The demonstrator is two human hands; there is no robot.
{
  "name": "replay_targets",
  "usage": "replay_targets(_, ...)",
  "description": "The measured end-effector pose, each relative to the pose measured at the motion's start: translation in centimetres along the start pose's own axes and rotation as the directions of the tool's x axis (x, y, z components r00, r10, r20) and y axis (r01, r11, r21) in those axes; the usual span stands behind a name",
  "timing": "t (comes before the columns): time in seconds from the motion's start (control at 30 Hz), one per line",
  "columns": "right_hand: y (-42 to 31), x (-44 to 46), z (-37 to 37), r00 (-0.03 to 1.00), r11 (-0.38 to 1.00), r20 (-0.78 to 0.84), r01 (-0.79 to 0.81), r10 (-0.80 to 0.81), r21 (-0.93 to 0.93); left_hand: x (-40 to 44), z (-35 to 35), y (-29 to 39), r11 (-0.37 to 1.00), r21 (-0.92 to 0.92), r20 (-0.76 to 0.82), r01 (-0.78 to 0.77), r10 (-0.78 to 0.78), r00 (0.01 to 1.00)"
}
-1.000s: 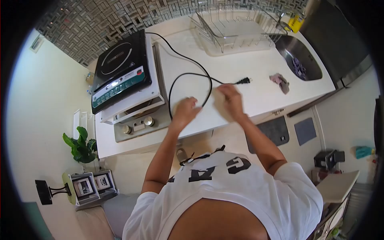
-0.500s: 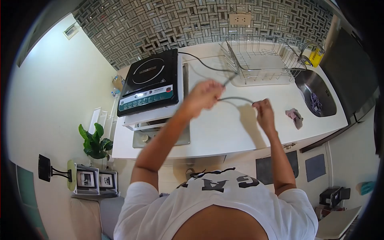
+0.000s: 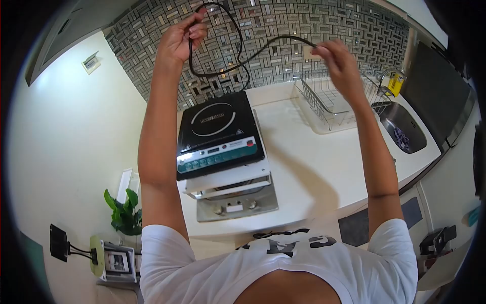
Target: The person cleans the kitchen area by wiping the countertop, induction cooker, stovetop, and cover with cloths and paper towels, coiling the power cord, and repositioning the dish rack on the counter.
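Both arms are raised in front of the tiled wall. My left hand (image 3: 186, 36), at the upper left, is closed on the black power cord (image 3: 243, 60), which loops beside it. Over the dish rack, my right hand (image 3: 336, 61) pinches the cord near its other end; the plug itself is hidden. Between the hands the cord hangs in a curve and runs down behind the black induction cooktop (image 3: 212, 121). The cooktop rests on a white stand (image 3: 230, 182) above a steel gas stove (image 3: 238, 206).
A wire dish rack (image 3: 329, 109) stands at the back of the white counter (image 3: 304, 167). To its right are a steel sink (image 3: 412, 129) with a purple cloth and a yellow bottle (image 3: 395, 83). A wall outlet (image 3: 311, 53) is partly behind my right hand. A plant (image 3: 123, 213) stands at the left.
Both hands have risen from the counter with the cord, my left hand going up and left, my right hand up. The cord has been lifted off the counter, and the view has shifted.
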State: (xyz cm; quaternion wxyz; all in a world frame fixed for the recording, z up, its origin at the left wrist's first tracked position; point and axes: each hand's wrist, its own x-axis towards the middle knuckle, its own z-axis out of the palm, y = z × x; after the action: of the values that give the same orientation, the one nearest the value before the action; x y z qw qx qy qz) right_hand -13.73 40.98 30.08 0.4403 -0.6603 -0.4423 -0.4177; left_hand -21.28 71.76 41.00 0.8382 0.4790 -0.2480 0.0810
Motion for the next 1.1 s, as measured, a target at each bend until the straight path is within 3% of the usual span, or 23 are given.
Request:
replay_targets(0.1,-2.7,3.9,6.2,0.994,0.994,0.045,0.097,-0.095,-0.045,-0.4,-1.2,2.2,0.853,0.522,-0.057,0.013,0.019,0.998)
replay_targets(0.13,-3.2,5.0,8.5,0.995,0.993,0.034,0.1,-0.098,-0.056,-0.5,-2.0,2.6,0.764,0.645,-0.07,0.0,0.06,0.996)
replay_targets(0.17,-3.5,6.0,10.8,0.989,0.99,0.041,0.14,-0.139,-0.023,-0.8,-2.4,3.2,0.763,0.646,-0.054,-0.011,0.06,0.997)
replay_targets(0.23,-2.8,7.9,14.6,0.982,0.983,0.046,0.184,-0.184,-0.001,-2.0,-3.2,4.1,0.491,0.871,-0.048,0.008,0.07,0.996)
replay_targets(0.3,-1.8,9.0,17.8,0.957,0.961,-0.092,0.268,-0.274,-0.074,-3.3,-5.0,5.2,0.449,0.893,-0.033,-0.008,0.083,0.996)
replay_targets(0.33,-1.7,9.0,18.9,0.987,0.996,-0.129,0.093,-0.091,0.006,-4.1,-6.1,5.4,0.414,0.91,-0.024,-0.036,0.139,0.99)
replay_targets(0.43,-0.6,9.2,21.5,0.974,0.992,-0.188,0.125,-0.124,-0.005,-5.9,-9.8,6.6,0.385,0.92,-0.007,-0.074,0.204,0.979)
replay_targets(0.47,0.1,9.2,22.5,0.963,0.972,-0.154,0.206,-0.223,-0.116,-6.6,-11.2,6.8,0.4,0.906,0.037,-0.137,0.247,0.968)
replay_targets(0.5,0.7,9.4,23.6,0.964,0.971,-0.143,0.208,-0.224,-0.118,-7.2,-12.6,7.0,0.413,0.89,0.076,-0.196,0.289,0.954)
replay_targets(0.53,0.8,9.4,24.6,0.976,0.983,-0.113,0.184,-0.184,-0.007,-7.7,-14.1,7.4,0.447,0.872,0.084,-0.202,0.269,0.96)
replay_targets(0.57,1.0,9.3,25.8,0.987,0.983,-0.076,0.151,-0.143,0.102,-7.9,-15.6,7.3,0.459,0.867,0.072,-0.193,0.268,0.961)
replay_targets(0.6,1.0,9.3,27.2,0.999,0.963,-0.045,0.008,0.004,0.269,-8.2,-17.1,7.2,0.495,0.84,0.07,-0.222,0.308,0.949)
replay_targets(0.63,0.4,9.3,28.0,1.0,0.964,-0.03,0.001,0.007,0.267,-8.5,-18.4,7.0,0.528,0.81,0.064,-0.253,0.349,0.935)
replay_targets(0.7,-1.3,10.2,29.0,0.975,0.926,0.09,-0.223,0.205,0.304,-8.7,-20.9,6.3,0.543,0.801,0.024,-0.251,0.391,0.92)
replay_targets(0.73,-1.3,10.9,29.9,0.962,0.936,0.127,-0.265,0.241,0.231,-8.9,-21.8,5.9,0.546,0.797,-0.004,-0.257,0.431,0.902)
replay_targets(0.77,-1.5,11.4,30.9,0.962,0.938,0.136,-0.263,0.237,0.226,-9.0,-22.7,5.3,0.551,0.794,-0.011,-0.257,0.436,0.9)
replay_targets(0.83,-1.8,12.5,32.9,0.989,0.96,0.081,-0.143,0.127,0.242,-9.1,-24.3,4.1,0.404,0.899,-0.073,-0.17,0.522,0.85)
replay_targets(0.87,-2.6,12.8,33.4,0.995,0.972,0.077,-0.074,0.058,0.224,-8.6,-26.1,3.4,0.39,0.921,-0.189,-0.008,0.465,0.865)
replay_targets(0.9,-3.5,13.0,33.8,0.995,0.973,0.083,-0.066,0.049,0.223,-8.0,-27.7,2.1,0.394,0.919,-0.193,-0.011,0.473,0.86)
replay_targets(0.97,-4.3,13.6,34.7,0.982,0.978,0.184,-0.079,0.043,0.193,-6.1,-31.1,-0.8,0.261,0.938,0.022,-0.227,0.61,0.792)
replay_targets(1.03,-3.9,13.8,36.1,0.984,0.974,0.178,-0.025,-0.016,0.223,-5.6,-29.7,-2.8,0.73,0.673,-0.293,-0.119,0.411,0.863)
replay_targets(1.07,-3.8,13.7,36.6,0.977,0.969,0.206,0.001,-0.054,0.248,-5.0,-29.0,-3.7,0.733,0.668,-0.291,-0.127,0.414,0.862)
replay_targets(1.1,-3.7,13.6,37.0,0.968,0.962,0.234,0.023,-0.089,0.273,-4.4,-28.2,-4.6,0.838,0.533,-0.325,-0.12,0.333,0.885)
